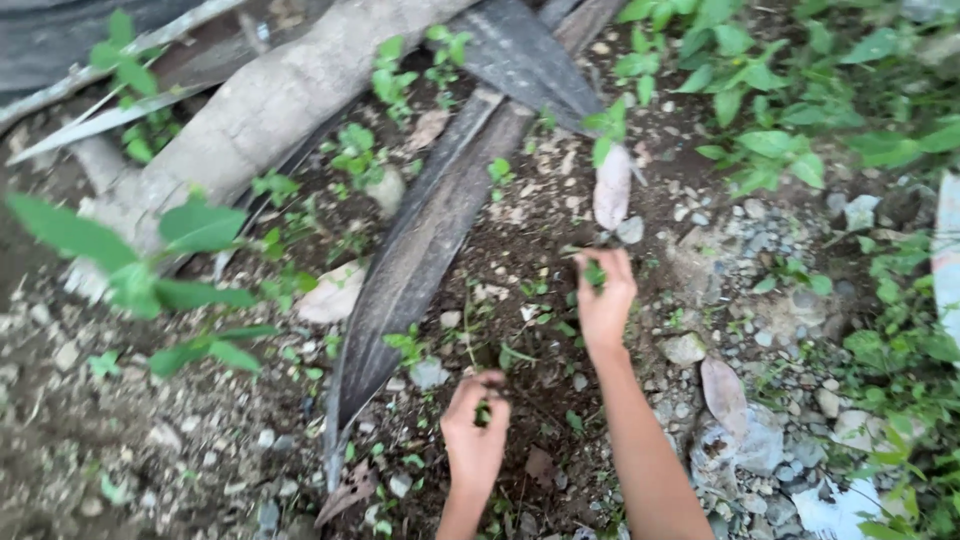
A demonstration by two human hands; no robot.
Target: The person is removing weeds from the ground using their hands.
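Weeding posture: left hand point(474, 432) pinches a small green sprig point(483, 411) over dark soil point(540, 350); right hand point(603, 295), at one o'clock from it, clenches another sprout point(595, 273). Gripping low at the stem probably lifts roots cleanly.

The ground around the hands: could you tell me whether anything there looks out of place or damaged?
Yes. Crumpled pale plastic litter lies among the grey stones at lower right, and a long dark curved strip lies slanted across the soil.

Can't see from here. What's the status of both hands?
Left hand pinching a small green weed. Right hand closed on a green sprig. Dark curved frond sheath lies alongside, left.
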